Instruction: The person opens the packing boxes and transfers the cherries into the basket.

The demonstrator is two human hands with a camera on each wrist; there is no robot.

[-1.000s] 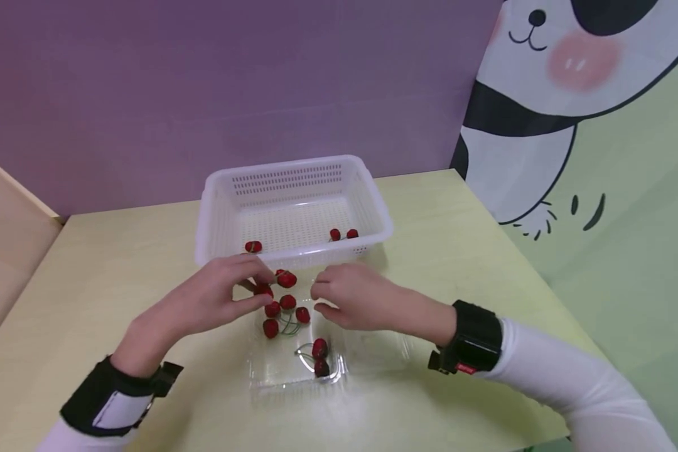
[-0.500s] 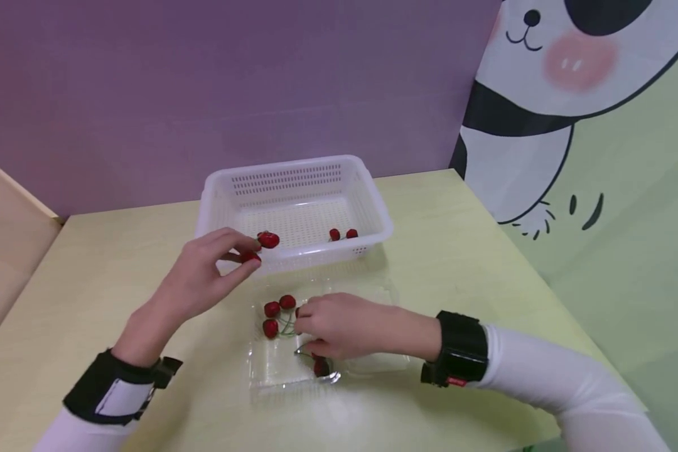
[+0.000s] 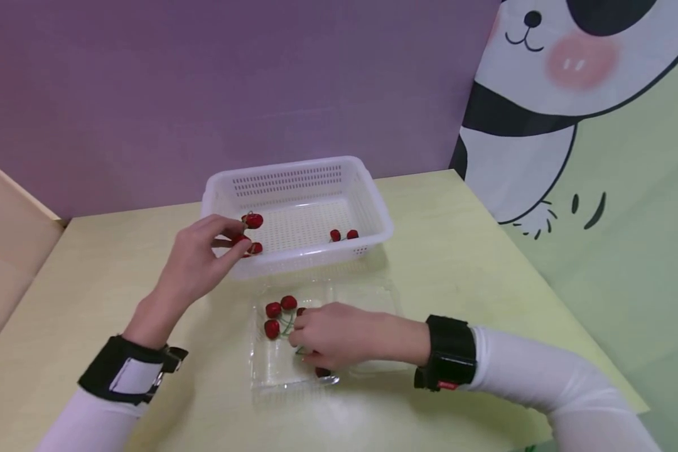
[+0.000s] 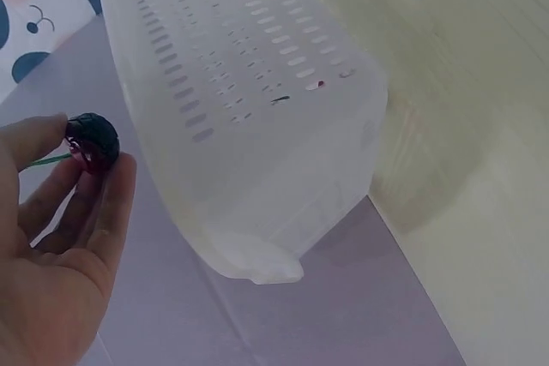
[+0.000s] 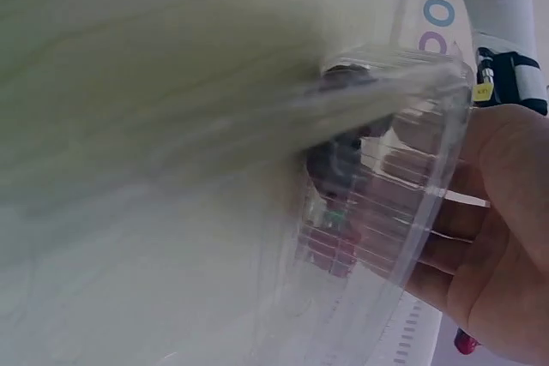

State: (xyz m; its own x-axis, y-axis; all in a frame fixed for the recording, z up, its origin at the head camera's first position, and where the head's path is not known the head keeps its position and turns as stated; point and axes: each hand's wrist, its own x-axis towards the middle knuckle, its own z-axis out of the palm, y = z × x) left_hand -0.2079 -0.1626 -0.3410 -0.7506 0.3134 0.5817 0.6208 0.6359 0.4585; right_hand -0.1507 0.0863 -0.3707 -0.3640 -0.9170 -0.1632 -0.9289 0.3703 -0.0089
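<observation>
My left hand [image 3: 200, 251] is over the near left corner of the white plastic basket [image 3: 373, 194]. Its thumb and fingertips pinch a red cherry [image 4: 93, 145] with a green stem; a second cherry [image 3: 253, 220] shows just beyond the fingertips. Down in the clear plastic box [image 3: 271, 375], my right hand [image 3: 339, 336] reaches in with bent fingers. A cherry [image 3: 323, 372] peeks out under it, and a green stem shows by its fingertips. Whether those fingers grip anything is hidden. Several stemmed cherries [image 3: 272, 329] lie in the box, left of that hand.
Inside the basket, two cherries [image 3: 343, 235] lie near the right front and another cherry [image 3: 255, 248] sits at the left front. The box's clear lid [image 3: 367, 295] spreads to the right on the wooden table [image 3: 457, 251]. A purple wall [image 3: 260, 94] rises behind.
My left hand has carried its cherries from above the box up and left to over the basket. My right hand has moved down and slightly left, onto the cherries in the box.
</observation>
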